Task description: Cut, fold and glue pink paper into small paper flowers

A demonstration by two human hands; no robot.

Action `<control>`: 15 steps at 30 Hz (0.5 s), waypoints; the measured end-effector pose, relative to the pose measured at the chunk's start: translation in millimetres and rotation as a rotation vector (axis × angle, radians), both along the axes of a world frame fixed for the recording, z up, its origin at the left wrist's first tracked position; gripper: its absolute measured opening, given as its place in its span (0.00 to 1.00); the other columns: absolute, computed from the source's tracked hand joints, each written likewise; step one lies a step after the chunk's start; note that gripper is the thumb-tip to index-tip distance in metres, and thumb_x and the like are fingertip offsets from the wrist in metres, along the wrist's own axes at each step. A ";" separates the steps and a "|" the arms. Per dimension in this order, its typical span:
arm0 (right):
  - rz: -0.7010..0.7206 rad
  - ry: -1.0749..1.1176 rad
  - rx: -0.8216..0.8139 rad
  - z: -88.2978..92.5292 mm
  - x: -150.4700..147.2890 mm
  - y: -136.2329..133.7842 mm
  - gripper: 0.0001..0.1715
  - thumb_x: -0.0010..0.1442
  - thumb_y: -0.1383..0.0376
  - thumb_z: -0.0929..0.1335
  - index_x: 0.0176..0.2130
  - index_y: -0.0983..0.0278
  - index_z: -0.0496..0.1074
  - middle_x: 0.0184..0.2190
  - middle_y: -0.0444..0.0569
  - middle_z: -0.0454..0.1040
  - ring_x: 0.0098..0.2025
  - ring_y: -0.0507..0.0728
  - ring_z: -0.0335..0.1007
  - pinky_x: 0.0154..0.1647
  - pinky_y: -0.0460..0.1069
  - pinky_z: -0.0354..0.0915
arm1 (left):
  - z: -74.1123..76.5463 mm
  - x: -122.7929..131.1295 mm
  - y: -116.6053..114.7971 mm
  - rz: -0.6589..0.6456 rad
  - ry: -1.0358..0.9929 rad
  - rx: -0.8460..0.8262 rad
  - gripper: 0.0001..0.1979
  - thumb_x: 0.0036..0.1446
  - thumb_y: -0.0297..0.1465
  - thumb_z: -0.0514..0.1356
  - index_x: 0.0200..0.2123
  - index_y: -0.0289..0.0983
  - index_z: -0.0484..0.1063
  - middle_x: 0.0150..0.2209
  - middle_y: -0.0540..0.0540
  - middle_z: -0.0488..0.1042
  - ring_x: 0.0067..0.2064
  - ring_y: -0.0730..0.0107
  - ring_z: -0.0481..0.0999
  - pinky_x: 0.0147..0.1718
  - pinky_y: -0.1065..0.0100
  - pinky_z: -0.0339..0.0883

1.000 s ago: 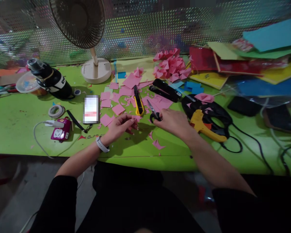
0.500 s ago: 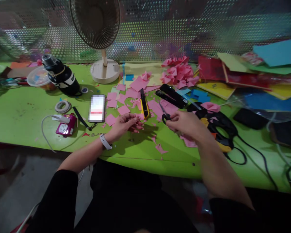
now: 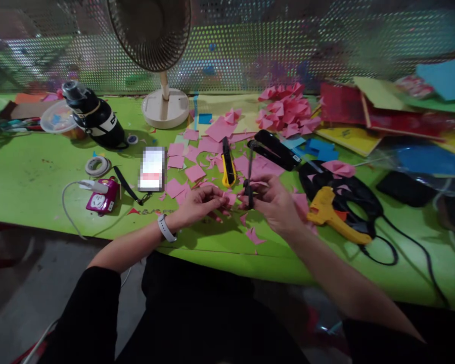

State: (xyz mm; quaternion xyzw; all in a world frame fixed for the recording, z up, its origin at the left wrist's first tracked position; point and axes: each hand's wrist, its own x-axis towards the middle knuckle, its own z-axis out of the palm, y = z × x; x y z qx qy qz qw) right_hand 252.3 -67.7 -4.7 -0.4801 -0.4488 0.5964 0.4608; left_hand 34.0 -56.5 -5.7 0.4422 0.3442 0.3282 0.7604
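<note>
My left hand [image 3: 205,203] pinches a small piece of pink paper [image 3: 231,196] between thumb and fingertips, just above the table. Close on its right, my right hand [image 3: 273,202] is closed around the handles of dark scissors [image 3: 249,177], whose blades point up and away from me. Beyond the hands lies a yellow and black box cutter [image 3: 228,164]. Pink paper squares [image 3: 195,173] are spread around it, and pink scraps [image 3: 255,235] lie under and in front of my right hand. A black stapler [image 3: 275,150] rests farther back.
A yellow glue gun [image 3: 337,217] with a cord lies right of my right hand. Folded pink paper pieces [image 3: 288,108] are heaped at the back. To the left are a phone [image 3: 152,169], a purple plug adapter [image 3: 103,196], a tape roll [image 3: 97,165], a black bottle [image 3: 98,119] and a fan [image 3: 166,108].
My right hand has moved left with the scissors, close to my left hand, uncovering the glue gun. The scissors have turned more upright. My left hand still pinches the pink paper.
</note>
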 end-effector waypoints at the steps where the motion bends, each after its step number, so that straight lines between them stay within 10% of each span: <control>1: 0.007 0.004 0.002 0.1 -2.1 -1.7 0.37 0.44 0.61 0.82 0.47 0.55 0.62 0.35 0.42 0.76 0.32 0.56 0.76 0.30 0.51 0.77 | -0.7 0.6 -0.6 -0.001 -0.002 0.000 0.18 0.55 0.40 0.70 0.40 0.35 0.70 0.36 0.46 0.80 0.34 0.70 0.83 0.28 0.71 0.77; 15: 0.085 -0.031 0.068 -0.2 -7.0 -8.0 0.43 0.46 0.61 0.82 0.55 0.57 0.63 0.35 0.43 0.75 0.32 0.54 0.75 0.29 0.47 0.72 | -1.5 3.3 0.4 -0.026 0.087 0.000 0.23 0.53 0.45 0.70 0.39 0.35 0.68 0.33 0.48 0.79 0.29 0.74 0.81 0.25 0.74 0.74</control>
